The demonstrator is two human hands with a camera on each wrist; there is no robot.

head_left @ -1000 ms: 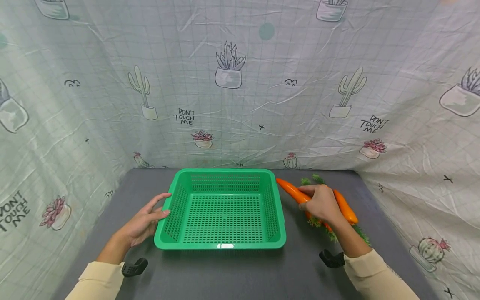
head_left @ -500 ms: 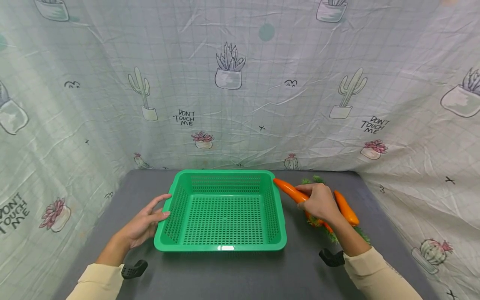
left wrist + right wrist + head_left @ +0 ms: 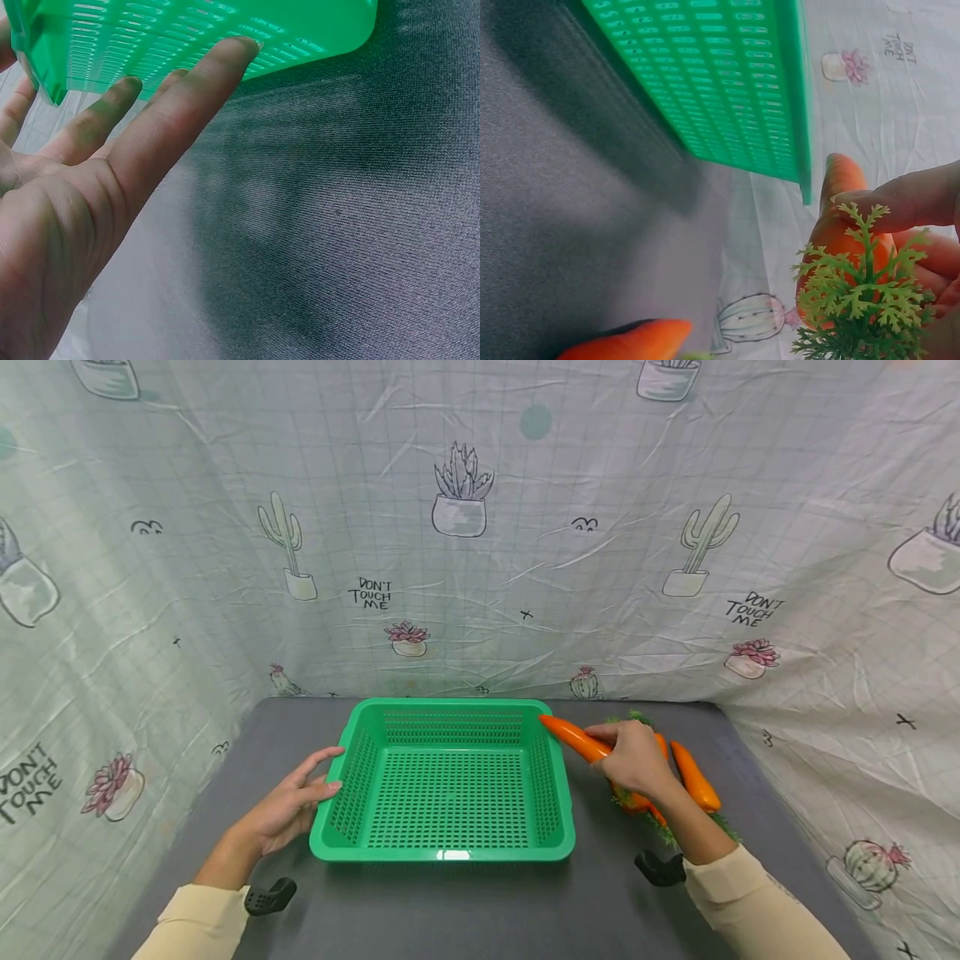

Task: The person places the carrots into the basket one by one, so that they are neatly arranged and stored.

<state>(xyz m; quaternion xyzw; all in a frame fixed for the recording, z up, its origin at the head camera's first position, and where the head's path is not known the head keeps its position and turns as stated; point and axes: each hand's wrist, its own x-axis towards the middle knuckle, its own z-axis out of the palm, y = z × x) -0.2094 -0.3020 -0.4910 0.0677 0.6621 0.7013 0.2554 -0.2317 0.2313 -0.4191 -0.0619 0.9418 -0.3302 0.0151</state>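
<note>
A green plastic basket (image 3: 510, 855) with slotted walls sits on the grey table. My left hand (image 3: 285, 806) is at its left side, thumb and index fingertips right at the rim; in the left wrist view, fairly straight fingers (image 3: 172, 112) lie along the outer wall. With my right hand (image 3: 637, 760) I pinch an orange carrot (image 3: 567, 734) between thumb and fingers. Its tip points left and overlaps the basket's right rim in the head view. Leafy green tops (image 3: 870, 292) show at the carrot's near end in the right wrist view.
Beneath and beside my right hand lie more carrots, one (image 3: 696, 781) to the right of it, with green leaves (image 3: 641, 718) around them. A white cloth (image 3: 480, 585) printed with cacti hangs behind and at both sides of the table (image 3: 450, 910).
My right hand has moved slightly left with the carrot, whose tip now reaches over the basket's right rim. My left hand and the basket have stayed in place.
</note>
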